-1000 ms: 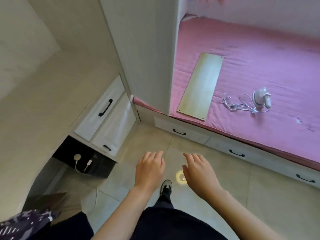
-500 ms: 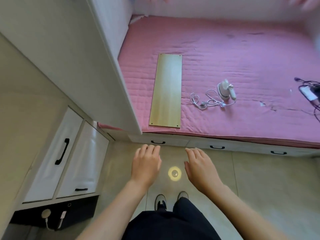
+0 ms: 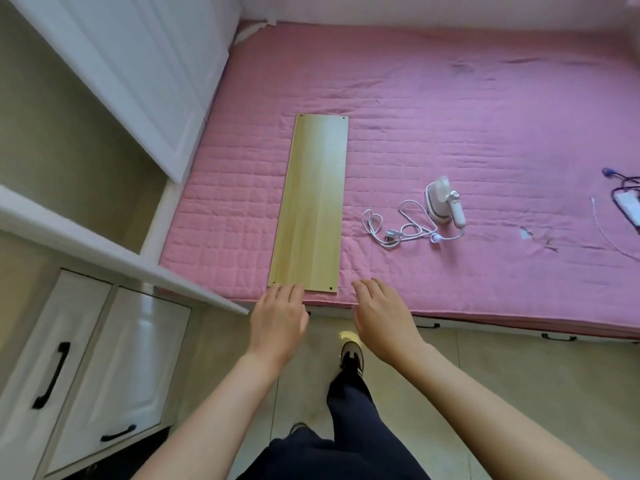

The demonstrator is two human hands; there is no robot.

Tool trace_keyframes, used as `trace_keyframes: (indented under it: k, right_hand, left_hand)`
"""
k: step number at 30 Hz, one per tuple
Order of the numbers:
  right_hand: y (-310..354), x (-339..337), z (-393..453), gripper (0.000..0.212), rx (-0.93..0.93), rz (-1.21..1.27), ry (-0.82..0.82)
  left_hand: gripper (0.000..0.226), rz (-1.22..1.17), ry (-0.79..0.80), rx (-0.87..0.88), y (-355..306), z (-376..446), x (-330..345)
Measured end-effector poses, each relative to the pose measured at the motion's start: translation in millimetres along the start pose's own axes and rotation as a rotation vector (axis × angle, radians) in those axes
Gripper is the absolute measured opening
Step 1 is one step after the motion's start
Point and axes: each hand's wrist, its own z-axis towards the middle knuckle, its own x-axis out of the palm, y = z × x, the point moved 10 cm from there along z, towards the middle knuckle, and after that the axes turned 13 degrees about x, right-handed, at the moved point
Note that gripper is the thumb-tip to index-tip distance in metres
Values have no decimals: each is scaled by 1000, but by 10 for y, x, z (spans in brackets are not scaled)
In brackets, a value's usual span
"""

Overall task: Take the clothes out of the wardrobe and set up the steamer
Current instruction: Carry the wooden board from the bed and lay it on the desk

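Both hands empty, steamer out of reach on bed.
Left hand (image 3: 278, 318) and right hand (image 3: 379, 318) hover flat, fingers spread, at the near edge of the bed (image 3: 450, 109); wooden board (image 3: 311, 202) just beyond them; steamer (image 3: 443, 204) farther, right of board, cord (image 3: 394, 228) coiled beside it.

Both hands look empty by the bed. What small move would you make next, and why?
Probably reach the right hand forward and rightward to the steamer. It lies on the pink bed with its cord loose and unplugged, and both hands, left hand too, are open and empty.
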Motion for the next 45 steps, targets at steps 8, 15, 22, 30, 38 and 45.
trace_keyframes:
  k: [8,15,22,30,38,45]
  right_hand:
    - [-125,73,991,35,-125,-46,61]
    - [-221,657,1935,27,-137,-73,142]
    - [-407,1462,2738,33,-44,-34,254]
    - [-789,2476,3359,37,316,306,449]
    - [-969,3074,3724,39,673,578,530]
    - [-968,3227,3818,22,748,645,541]
  left_hand:
    - [37,-23,89,-111,366,818,309]
    - [36,-42,129,-133,999,1557,876]
    - [46,-194,187,-327,1838,2021,1857]
    - [46,-522,116,-774,2692,2010,3014]
    - [55,-510,134,-800,2952,2161,3547]
    - [53,-538,138,-861,3142,2151,3681]
